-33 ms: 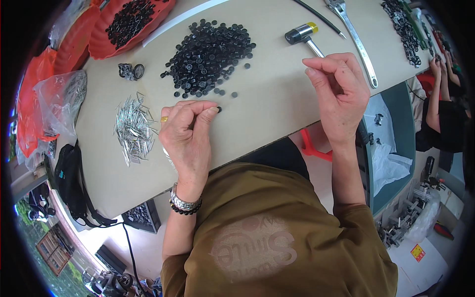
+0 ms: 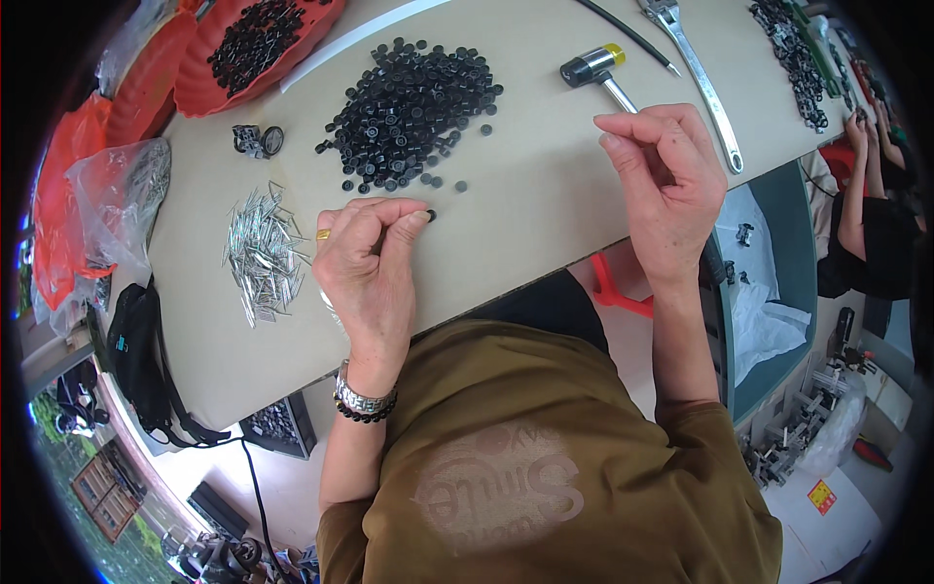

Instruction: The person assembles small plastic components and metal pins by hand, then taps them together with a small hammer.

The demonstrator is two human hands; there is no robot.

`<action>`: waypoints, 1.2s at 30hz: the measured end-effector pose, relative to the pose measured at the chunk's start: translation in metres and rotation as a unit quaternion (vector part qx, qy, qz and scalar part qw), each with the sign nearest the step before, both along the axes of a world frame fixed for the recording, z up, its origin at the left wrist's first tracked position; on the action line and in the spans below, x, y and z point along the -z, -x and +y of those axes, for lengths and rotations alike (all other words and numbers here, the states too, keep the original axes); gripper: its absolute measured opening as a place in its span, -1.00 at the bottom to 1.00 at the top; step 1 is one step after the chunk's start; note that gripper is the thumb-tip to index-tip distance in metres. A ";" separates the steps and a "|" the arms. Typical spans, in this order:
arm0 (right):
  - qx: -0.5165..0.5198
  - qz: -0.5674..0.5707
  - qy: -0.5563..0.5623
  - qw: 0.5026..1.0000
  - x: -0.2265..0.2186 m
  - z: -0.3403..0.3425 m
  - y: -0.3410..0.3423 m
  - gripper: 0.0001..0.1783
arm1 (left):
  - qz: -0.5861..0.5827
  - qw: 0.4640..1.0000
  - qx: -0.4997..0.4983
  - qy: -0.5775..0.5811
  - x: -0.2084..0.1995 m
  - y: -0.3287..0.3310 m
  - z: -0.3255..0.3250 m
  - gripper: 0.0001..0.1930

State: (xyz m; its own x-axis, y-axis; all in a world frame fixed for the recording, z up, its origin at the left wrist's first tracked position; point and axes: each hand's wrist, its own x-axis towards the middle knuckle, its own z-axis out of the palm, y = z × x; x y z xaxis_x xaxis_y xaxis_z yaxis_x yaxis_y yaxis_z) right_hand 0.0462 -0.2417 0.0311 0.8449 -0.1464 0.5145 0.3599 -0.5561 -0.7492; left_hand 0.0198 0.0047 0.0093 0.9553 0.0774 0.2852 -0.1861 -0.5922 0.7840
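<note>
My left hand [image 2: 365, 258] rests low over the table, thumb and forefinger pinching a small black round cap [image 2: 432, 215]. Just beyond it spreads a heap of the same black caps [image 2: 413, 112], with a few strays at its near edge. A pile of thin silver metal pins [image 2: 263, 255] lies to the left of that hand. My right hand [image 2: 671, 180] is raised near the table's front edge, thumb and forefinger closed together; whatever may be between them is too small to make out. Beyond it lies a mallet [image 2: 589, 66] with a black and yellow head.
An adjustable wrench [image 2: 702, 88] and a black rod [image 2: 632, 37] lie at the far right. Red trays [image 2: 190, 73] with dark parts stand far left, near a small black wheeled part [image 2: 258, 141]. A green bin [image 2: 803, 282] sits right. A co-worker's arms [image 2: 856, 175] show far right.
</note>
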 end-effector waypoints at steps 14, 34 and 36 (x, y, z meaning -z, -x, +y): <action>0.005 -0.008 0.033 0.999 -0.001 0.006 0.002 -0.85 | -0.092 0.987 0.010 -0.131 -0.003 -0.001 -0.008 -0.91; -0.171 0.061 0.202 0.962 0.014 0.064 -0.009 -0.84 | -0.109 0.992 0.029 -0.058 0.004 -0.002 -0.009 -0.85; -0.171 0.067 0.203 0.962 0.013 0.061 -0.008 -0.86 | -0.100 0.994 0.027 -0.046 0.005 -0.001 -0.009 -0.85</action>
State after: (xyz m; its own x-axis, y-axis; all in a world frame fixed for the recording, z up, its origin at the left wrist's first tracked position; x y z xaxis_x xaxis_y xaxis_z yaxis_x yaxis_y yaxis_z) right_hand 0.0543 -0.1807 0.0179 0.8705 0.3420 0.3538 0.4893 -0.6787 -0.5477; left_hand 0.0209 -0.0039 0.0047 0.8804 -0.0072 0.4741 -0.3665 -0.6447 0.6709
